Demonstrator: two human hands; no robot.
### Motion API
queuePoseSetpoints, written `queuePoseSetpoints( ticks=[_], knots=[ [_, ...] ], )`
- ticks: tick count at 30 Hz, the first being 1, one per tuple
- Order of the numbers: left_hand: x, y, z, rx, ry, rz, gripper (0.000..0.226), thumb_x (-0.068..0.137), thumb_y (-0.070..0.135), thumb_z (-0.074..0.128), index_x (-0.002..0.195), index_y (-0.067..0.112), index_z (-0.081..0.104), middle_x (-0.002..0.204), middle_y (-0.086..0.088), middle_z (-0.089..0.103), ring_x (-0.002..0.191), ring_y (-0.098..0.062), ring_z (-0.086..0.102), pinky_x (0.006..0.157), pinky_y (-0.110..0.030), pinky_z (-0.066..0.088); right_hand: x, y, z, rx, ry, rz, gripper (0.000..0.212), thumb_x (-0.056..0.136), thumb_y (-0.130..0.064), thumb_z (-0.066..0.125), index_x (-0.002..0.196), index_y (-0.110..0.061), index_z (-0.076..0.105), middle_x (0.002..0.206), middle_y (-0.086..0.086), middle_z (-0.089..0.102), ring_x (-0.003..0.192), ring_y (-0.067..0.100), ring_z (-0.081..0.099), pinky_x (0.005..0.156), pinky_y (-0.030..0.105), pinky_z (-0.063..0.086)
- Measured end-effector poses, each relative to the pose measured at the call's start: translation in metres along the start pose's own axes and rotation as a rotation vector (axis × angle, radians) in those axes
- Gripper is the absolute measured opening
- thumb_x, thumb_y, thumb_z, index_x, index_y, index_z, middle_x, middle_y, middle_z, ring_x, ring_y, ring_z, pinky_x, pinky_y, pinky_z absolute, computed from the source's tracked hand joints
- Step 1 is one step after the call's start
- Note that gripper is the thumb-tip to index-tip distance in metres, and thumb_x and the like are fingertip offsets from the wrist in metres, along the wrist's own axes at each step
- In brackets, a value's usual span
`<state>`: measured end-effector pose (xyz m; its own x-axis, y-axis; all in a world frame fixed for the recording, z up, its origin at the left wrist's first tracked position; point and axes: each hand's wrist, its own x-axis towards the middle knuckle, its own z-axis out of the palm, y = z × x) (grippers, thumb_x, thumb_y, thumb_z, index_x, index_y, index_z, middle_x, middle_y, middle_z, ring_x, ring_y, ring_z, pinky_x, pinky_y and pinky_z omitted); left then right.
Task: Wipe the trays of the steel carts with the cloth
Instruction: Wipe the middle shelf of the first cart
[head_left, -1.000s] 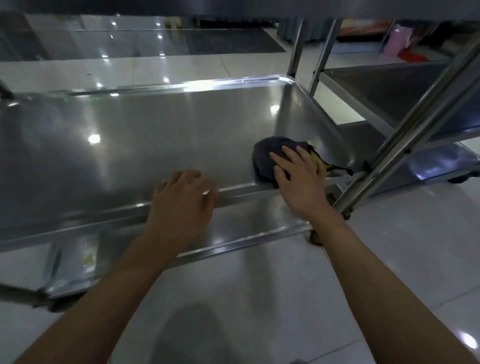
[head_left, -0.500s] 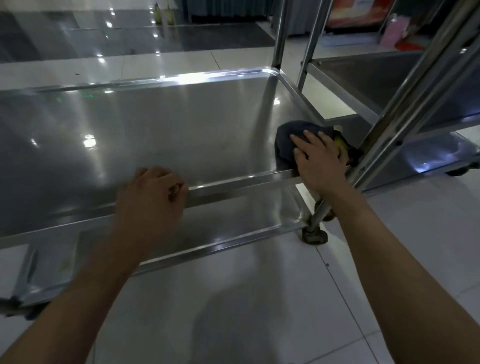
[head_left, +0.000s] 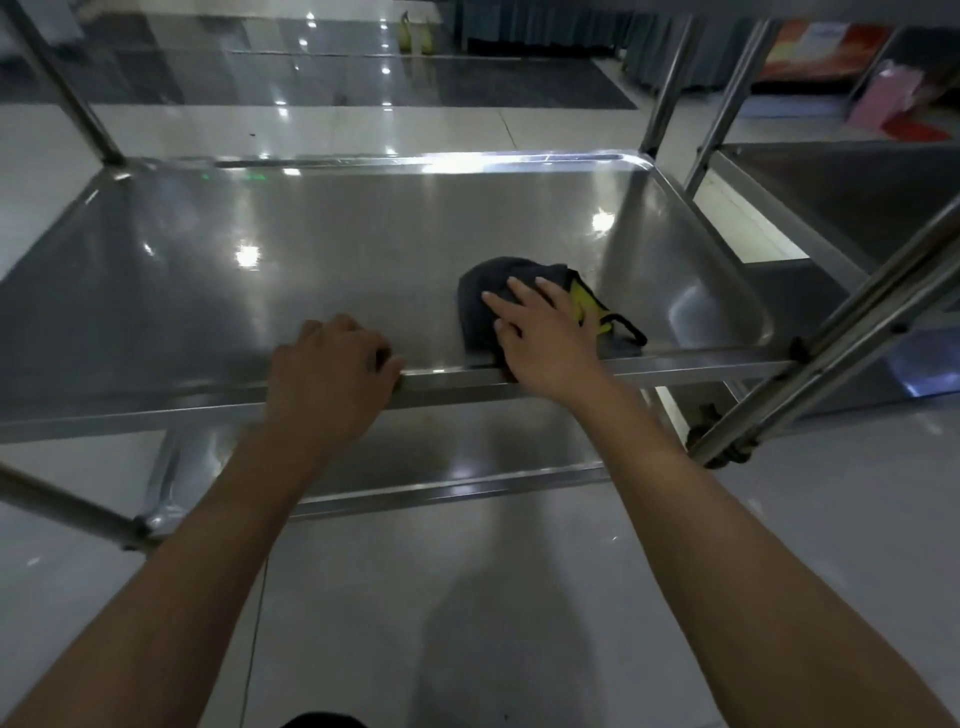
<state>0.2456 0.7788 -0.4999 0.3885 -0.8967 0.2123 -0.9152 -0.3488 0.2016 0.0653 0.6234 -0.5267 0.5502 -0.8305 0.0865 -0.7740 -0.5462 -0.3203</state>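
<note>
- The right hand (head_left: 545, 332) lay flat on the cloth (head_left: 485, 296), fingers straight, pressing it against the tray (head_left: 311, 249) near the front rim, right of centre, likely to keep it spread for wiping.
- The left hand (head_left: 332, 374) curled over the tray's front rim, probably steadying the cart (head_left: 670, 88).

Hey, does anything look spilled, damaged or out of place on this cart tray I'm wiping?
Nothing stands out. The steel tray looks intact, showing only light reflections. The dark cloth lies bunched under the right hand near the front rim, which the left hand grips.
</note>
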Motion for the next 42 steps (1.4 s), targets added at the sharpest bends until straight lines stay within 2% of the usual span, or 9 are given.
queuePoseSetpoints(
  ticks=[8, 13, 16, 22, 26, 29, 31, 37, 42],
  knots=[
    [-0.009, -0.010, 0.005, -0.067, 0.002, 0.065, 0.033, 0.099, 0.041, 0.052, 0.099, 0.019, 0.076, 0.102, -0.005, 0.066, 0.091, -0.026, 0.059, 0.072, -0.039, 0.050, 0.036, -0.080, 0.039, 0.042, -0.082, -0.238, 0.043, 0.103, -0.040, 0.031, 0.143, -0.051, 0.040, 0.164, -0.012, 0.020, 0.150, 0.017, 0.004, 0.113, 0.064, 0.002],
    [-0.009, -0.001, 0.004, -0.021, -0.001, 0.024, 0.029, 0.097, 0.037, 0.054, 0.105, 0.016, 0.072, 0.110, -0.007, 0.064, 0.102, -0.029, 0.056, 0.080, -0.042, 0.051, 0.044, -0.058, 0.040, 0.094, -0.059, -0.279, 0.043, 0.099, -0.045, 0.029, 0.139, -0.053, 0.042, 0.162, -0.015, 0.024, 0.147, 0.009, 0.006, 0.113, 0.060, 0.004],
    [-0.001, 0.018, 0.002, -0.007, -0.024, 0.013, 0.029, 0.096, 0.034, 0.051, 0.114, 0.019, 0.069, 0.119, -0.004, 0.063, 0.112, -0.028, 0.053, 0.088, -0.045, 0.049, 0.044, -0.031, 0.033, 0.091, -0.039, -0.233, 0.043, 0.098, -0.048, 0.028, 0.139, -0.055, 0.038, 0.161, -0.017, 0.024, 0.148, 0.009, 0.007, 0.114, 0.059, 0.006],
    [0.029, 0.083, 0.013, -0.067, -0.073, 0.153, 0.036, 0.096, 0.038, 0.052, 0.128, 0.027, 0.063, 0.132, 0.001, 0.059, 0.123, -0.025, 0.049, 0.097, -0.044, 0.040, 0.035, 0.067, -0.011, 0.045, -0.006, -0.017, 0.046, 0.098, -0.050, 0.026, 0.142, -0.055, 0.038, 0.162, -0.018, 0.023, 0.151, 0.013, 0.007, 0.117, 0.057, 0.007],
    [0.044, 0.117, 0.026, -0.062, -0.128, 0.176, 0.027, 0.094, 0.039, 0.054, 0.111, 0.026, 0.069, 0.119, -0.002, 0.061, 0.114, -0.028, 0.053, 0.089, -0.044, 0.044, 0.020, 0.144, -0.043, 0.007, 0.048, 0.143, 0.044, 0.103, -0.045, 0.030, 0.146, -0.048, 0.040, 0.163, -0.015, 0.024, 0.152, 0.015, 0.009, 0.121, 0.053, 0.010],
    [0.048, 0.124, 0.033, -0.026, -0.108, 0.154, 0.022, 0.091, 0.043, 0.059, 0.097, 0.025, 0.070, 0.107, -0.001, 0.060, 0.102, -0.029, 0.056, 0.083, -0.043, 0.049, 0.010, 0.201, -0.065, -0.064, 0.092, 0.209, 0.044, 0.107, -0.034, 0.031, 0.150, -0.033, 0.040, 0.163, -0.001, 0.029, 0.152, 0.018, 0.015, 0.123, 0.045, 0.010],
    [0.050, 0.125, 0.036, -0.027, -0.079, 0.158, 0.022, 0.091, 0.044, 0.058, 0.094, 0.025, 0.070, 0.105, -0.001, 0.060, 0.099, -0.029, 0.058, 0.081, -0.045, 0.052, 0.007, 0.224, -0.073, -0.094, 0.089, 0.244, 0.045, 0.108, -0.031, 0.029, 0.151, -0.031, 0.039, 0.162, 0.003, 0.029, 0.152, 0.018, 0.014, 0.123, 0.044, 0.010],
    [0.050, 0.123, 0.037, -0.015, -0.062, 0.195, 0.026, 0.096, 0.043, 0.053, 0.098, 0.026, 0.072, 0.109, 0.002, 0.062, 0.102, -0.026, 0.059, 0.081, -0.042, 0.050, 0.005, 0.218, -0.072, -0.076, 0.099, 0.274, 0.046, 0.106, -0.031, 0.030, 0.151, -0.035, 0.038, 0.163, -0.001, 0.025, 0.153, 0.019, 0.011, 0.121, 0.052, 0.013],
    [0.043, 0.122, 0.036, -0.017, -0.063, 0.202, 0.027, 0.097, 0.043, 0.050, 0.100, 0.027, 0.072, 0.110, 0.002, 0.060, 0.102, -0.025, 0.060, 0.085, -0.044, 0.052, -0.022, 0.204, -0.069, -0.109, 0.105, 0.232, 0.044, 0.106, -0.027, 0.031, 0.148, -0.032, 0.042, 0.159, -0.003, 0.034, 0.150, 0.016, 0.019, 0.120, 0.053, 0.016]
  ],
)
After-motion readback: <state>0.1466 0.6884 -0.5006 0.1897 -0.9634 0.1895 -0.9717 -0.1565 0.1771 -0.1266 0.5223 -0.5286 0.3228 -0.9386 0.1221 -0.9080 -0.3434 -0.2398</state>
